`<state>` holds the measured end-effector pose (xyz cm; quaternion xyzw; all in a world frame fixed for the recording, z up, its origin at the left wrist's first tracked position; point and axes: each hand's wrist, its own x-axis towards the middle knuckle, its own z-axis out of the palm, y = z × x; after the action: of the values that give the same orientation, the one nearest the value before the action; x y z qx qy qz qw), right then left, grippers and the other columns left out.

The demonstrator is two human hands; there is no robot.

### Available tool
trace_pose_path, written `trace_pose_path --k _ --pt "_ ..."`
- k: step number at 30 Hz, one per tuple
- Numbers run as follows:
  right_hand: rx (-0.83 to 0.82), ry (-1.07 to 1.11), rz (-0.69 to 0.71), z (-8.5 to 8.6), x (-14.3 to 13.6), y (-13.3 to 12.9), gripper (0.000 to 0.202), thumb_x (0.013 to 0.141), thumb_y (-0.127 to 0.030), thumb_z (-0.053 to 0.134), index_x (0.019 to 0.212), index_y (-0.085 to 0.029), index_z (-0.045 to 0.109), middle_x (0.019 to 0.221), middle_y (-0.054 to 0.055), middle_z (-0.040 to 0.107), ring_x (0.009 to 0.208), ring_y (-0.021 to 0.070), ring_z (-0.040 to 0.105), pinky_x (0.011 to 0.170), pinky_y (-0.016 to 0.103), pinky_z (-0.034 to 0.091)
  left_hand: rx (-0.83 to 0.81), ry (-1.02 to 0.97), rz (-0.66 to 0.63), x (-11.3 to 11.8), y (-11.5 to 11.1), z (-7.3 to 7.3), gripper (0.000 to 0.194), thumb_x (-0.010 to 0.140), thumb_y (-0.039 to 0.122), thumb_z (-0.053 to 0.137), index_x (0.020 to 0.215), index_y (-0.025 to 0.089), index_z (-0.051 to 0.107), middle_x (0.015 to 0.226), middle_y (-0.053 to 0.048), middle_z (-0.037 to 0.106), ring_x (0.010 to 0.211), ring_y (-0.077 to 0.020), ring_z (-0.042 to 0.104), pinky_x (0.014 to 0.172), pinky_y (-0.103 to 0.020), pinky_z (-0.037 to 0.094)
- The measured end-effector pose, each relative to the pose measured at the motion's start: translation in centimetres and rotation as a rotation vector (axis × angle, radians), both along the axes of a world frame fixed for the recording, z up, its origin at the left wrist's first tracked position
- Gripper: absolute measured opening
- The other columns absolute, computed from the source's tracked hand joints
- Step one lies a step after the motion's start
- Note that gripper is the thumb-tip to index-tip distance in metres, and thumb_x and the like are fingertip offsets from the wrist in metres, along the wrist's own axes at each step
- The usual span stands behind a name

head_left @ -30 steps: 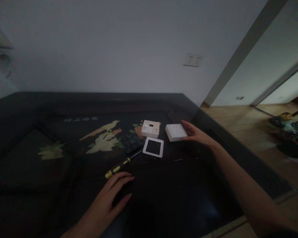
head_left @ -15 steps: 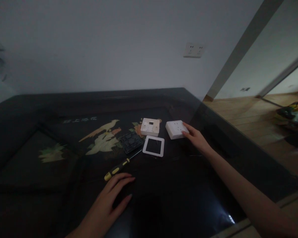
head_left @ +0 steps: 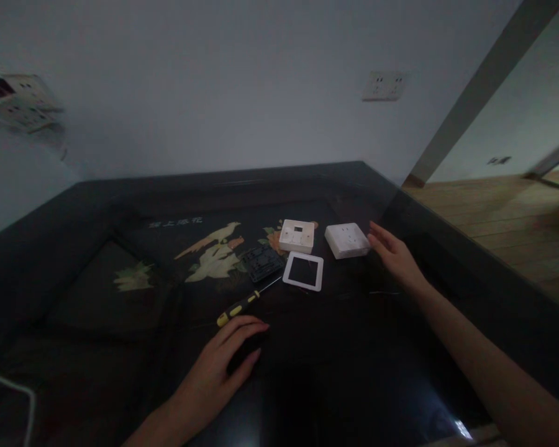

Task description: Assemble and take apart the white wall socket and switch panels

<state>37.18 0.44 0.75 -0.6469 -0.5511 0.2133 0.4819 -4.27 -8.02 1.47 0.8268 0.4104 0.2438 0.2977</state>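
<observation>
My right hand (head_left: 397,257) is beside the right side of a white socket box (head_left: 347,241), its fingers stretched out and nothing held in them. My left hand (head_left: 223,354) rests on the dark table, fingers apart, just below the handle of a yellow-and-black screwdriver (head_left: 240,308). The screwdriver's tip points toward a white square frame (head_left: 319,273) lying flat. Behind that frame sits an open white back box (head_left: 297,247). A black plastic plate with moulded ridges (head_left: 262,262) lies left of the frame.
The dark glossy table (head_left: 354,354) has bird and flower inlays and stands against a pale wall. A double wall socket (head_left: 383,85) is above it. More socket plates (head_left: 23,108) show at upper left. A white cable (head_left: 25,394) hangs at lower left.
My right hand has let go of the white socket box and moved a little off its right side. My view has turned slightly left. The left hand stays near the screwdriver.
</observation>
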Motion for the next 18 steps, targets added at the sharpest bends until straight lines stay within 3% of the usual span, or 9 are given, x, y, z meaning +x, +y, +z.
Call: trace_pose_path --k 3,6,9,12,15,18 --pt "0.068 0.01 0.009 2.0 -1.7 -1.5 0.047 0.094 -0.048 0.054 0.136 -0.028 0.055 0.143 0.009 0.057 0.134 0.0312 0.05 0.116 0.054 0.034 0.004 -0.067 0.015 -0.3 0.7 2.1 0.029 0.095 0.025 0.051 0.12 0.03 0.064 0.12 -0.004 0.068 0.114 -0.0209 0.065 0.102 -0.036 0.053" --pt "0.053 0.004 0.146 2.9 -4.9 -2.1 0.041 0.092 -0.048 0.059 0.129 -0.03 0.062 0.138 0.005 0.062 0.132 0.0305 0.053 0.115 0.053 0.038 -0.066 -0.194 0.057 0.3 2.6 4.4 0.026 0.092 0.024 0.056 0.116 0.027 0.067 0.117 -0.005 0.069 0.111 -0.0215 0.064 0.102 -0.039 0.051" --pt "0.019 0.013 0.266 2.2 -8.4 -0.9 0.041 0.091 -0.044 0.063 0.129 -0.032 0.061 0.14 0.006 0.059 0.128 0.0279 0.055 0.109 0.049 0.045 -0.372 -0.531 0.155 2.6 6.0 5.8 0.024 0.084 0.017 0.067 0.107 0.022 0.07 0.117 -0.005 0.07 0.117 -0.0237 0.06 0.114 -0.044 0.039" --pt "0.006 0.023 0.276 0.9 -11.0 1.8 0.036 0.095 -0.036 0.059 0.128 -0.022 0.058 0.136 0.01 0.057 0.115 0.025 0.06 0.096 0.049 0.052 -0.466 -0.661 0.188 6.5 10.6 5.8 0.027 0.091 0.018 0.061 0.117 0.02 0.064 0.129 -0.007 0.064 0.123 -0.0207 0.057 0.111 -0.04 0.042" --pt "-0.014 0.026 0.27 0.5 -12.3 4.4 0.032 0.096 -0.036 0.058 0.125 -0.021 0.059 0.129 0.01 0.06 0.107 0.0224 0.063 0.089 0.044 0.055 -0.557 -0.721 0.253 10.4 14.8 5.2 0.034 0.095 0.033 0.061 0.124 0.016 0.058 0.127 -0.01 0.061 0.109 -0.0248 0.063 0.091 -0.047 0.055" --pt "-0.041 0.016 0.303 1.0 -12.9 5.8 0.032 0.096 -0.036 0.059 0.124 -0.021 0.06 0.128 0.009 0.061 0.106 0.022 0.063 0.089 0.044 0.055 -0.631 -0.768 0.28 13.0 17.3 4.7 0.035 0.095 0.034 0.061 0.125 0.017 0.057 0.126 -0.01 0.061 0.106 -0.0243 0.064 0.088 -0.046 0.056"
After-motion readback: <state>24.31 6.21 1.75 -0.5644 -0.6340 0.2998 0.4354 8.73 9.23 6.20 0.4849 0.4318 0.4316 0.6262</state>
